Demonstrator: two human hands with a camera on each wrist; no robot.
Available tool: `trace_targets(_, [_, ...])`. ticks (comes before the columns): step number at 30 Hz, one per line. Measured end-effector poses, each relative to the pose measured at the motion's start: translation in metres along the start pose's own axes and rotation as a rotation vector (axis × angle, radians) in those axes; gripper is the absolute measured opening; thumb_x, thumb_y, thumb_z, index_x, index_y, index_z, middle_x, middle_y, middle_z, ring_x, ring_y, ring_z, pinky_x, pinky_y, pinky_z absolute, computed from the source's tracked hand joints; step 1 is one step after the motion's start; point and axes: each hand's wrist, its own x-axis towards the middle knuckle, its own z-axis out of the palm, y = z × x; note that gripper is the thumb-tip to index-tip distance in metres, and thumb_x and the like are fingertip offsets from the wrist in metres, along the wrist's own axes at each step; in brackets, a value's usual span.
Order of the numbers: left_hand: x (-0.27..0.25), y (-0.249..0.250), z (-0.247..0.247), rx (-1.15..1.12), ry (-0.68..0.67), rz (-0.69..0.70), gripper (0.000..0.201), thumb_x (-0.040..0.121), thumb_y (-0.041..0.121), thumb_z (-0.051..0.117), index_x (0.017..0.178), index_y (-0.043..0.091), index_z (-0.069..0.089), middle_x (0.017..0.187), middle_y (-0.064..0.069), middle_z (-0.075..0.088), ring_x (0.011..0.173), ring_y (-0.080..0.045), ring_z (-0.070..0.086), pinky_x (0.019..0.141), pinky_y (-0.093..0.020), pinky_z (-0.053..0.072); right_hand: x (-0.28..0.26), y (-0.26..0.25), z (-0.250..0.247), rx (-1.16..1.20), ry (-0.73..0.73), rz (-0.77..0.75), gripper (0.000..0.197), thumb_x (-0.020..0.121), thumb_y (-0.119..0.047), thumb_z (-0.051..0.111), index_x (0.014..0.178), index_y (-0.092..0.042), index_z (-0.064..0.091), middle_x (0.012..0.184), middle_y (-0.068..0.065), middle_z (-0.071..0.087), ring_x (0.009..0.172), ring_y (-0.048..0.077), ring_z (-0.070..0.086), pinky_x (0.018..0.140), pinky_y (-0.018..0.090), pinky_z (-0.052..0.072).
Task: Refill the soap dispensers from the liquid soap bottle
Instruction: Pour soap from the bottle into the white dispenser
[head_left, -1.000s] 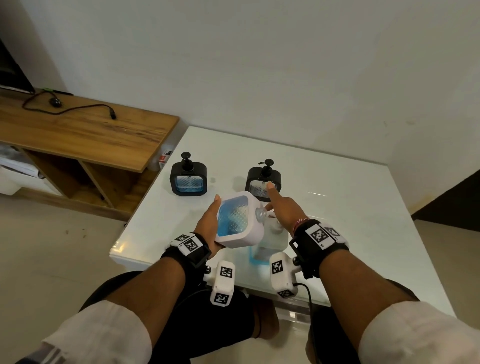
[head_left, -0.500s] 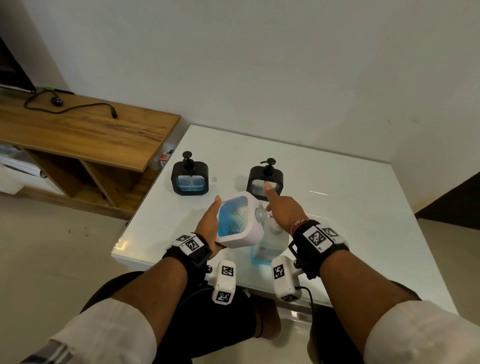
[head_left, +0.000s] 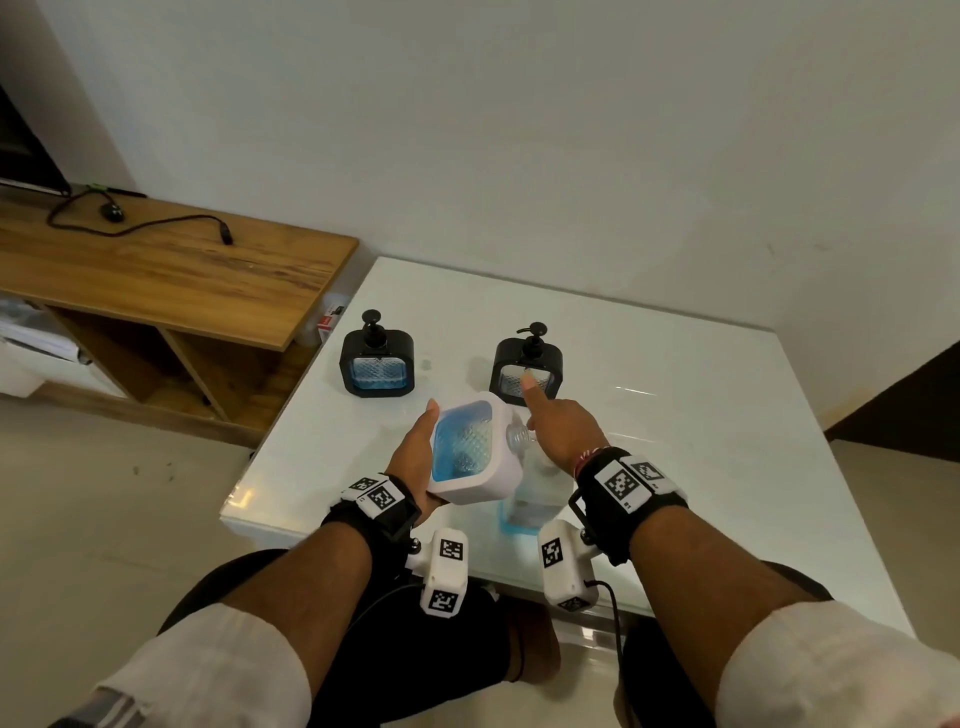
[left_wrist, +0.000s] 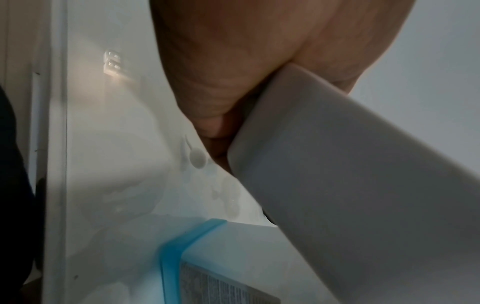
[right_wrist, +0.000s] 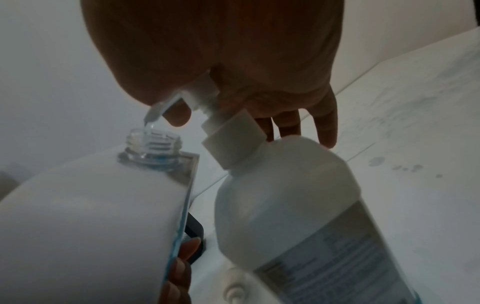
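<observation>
Left hand (head_left: 415, 457) grips white dispenser (head_left: 470, 452), tilted, neck uncapped under soap bottle's (right_wrist: 298, 205) spout. Right hand (head_left: 563, 431) presses the pump with its palm, fingers straight. Two black dispensers (head_left: 376, 364) (head_left: 527, 371) stand just beyond on bench (head_left: 701, 441). Near edge close; right side open.

White rolled sleeves (head_left: 218, 670), black wrist straps (head_left: 618, 499) with tag-marked white camera modules (head_left: 444, 571).

Glossy white square table (head_left: 701, 467). Standing on it: two black square pump dispensers, left (head_left: 377, 366), right (head_left: 527, 370); white soap bottle (head_left: 535, 493), blue base.
</observation>
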Motion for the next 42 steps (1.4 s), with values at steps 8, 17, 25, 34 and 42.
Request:
trace_targets(8, [-0.002,-0.001,-0.001,0.032,0.015,0.003,0.046,0.103,0.063,0.034,0.124,0.031,0.059,0.123,-0.013,0.067,0.105,-0.03,0.065,0.072,-0.042,0.062,-0.002,0.001,-0.008,0.044,0.023,-0.035,0.076,0.099,-0.06,0.016,0.103,-0.003,0.065,0.116,0.016,0.065,0.105,0.028,0.059,0.093,0.035,0.039])
trace_targets(17, [-0.001,-0.001,0.0,0.02,0.031,-0.003,0.054,0.101,0.066,0.038,0.135,0.029,0.057,0.136,-0.017,0.063,0.107,-0.033,0.065,0.077,-0.045,0.06,0.002,0.002,-0.002,-0.027,-0.008,0.002,0.076,0.098,-0.063,0.019,0.116,-0.005,0.065,0.123,0.014,0.062,0.112,0.029,0.056,0.092,0.034,0.036])
trace_targets(25, [0.001,0.0,0.001,0.04,0.035,-0.01,0.051,0.102,0.064,0.036,0.135,0.031,0.056,0.133,-0.014,0.064,0.112,-0.033,0.064,0.074,-0.044,0.061,0.001,0.001,-0.005,0.022,0.017,-0.009,0.075,0.097,-0.064,0.02,0.113,-0.006,0.066,0.12,0.014,0.063,0.108,0.028,0.057,0.09,0.033,0.037])
trace_targets(34, [-0.002,-0.001,0.0,0.032,0.04,0.005,0.049,0.101,0.065,0.037,0.125,0.03,0.061,0.125,-0.014,0.068,0.105,-0.032,0.066,0.076,-0.045,0.059,-0.002,-0.003,-0.004,-0.008,0.0,-0.006,0.072,0.099,-0.06,0.022,0.125,-0.005,0.061,0.129,0.013,0.06,0.117,0.029,0.054,0.096,0.034,0.036])
trace_targets(42, [-0.001,0.0,0.0,0.032,0.027,0.007,0.052,0.101,0.064,0.038,0.133,0.029,0.058,0.125,-0.014,0.068,0.104,-0.031,0.066,0.071,-0.042,0.061,0.001,-0.008,-0.012,0.156,0.12,-0.13,0.051,0.1,-0.039,0.042,0.096,0.005,0.067,0.097,0.019,0.069,0.097,0.033,0.064,0.093,0.044,0.048])
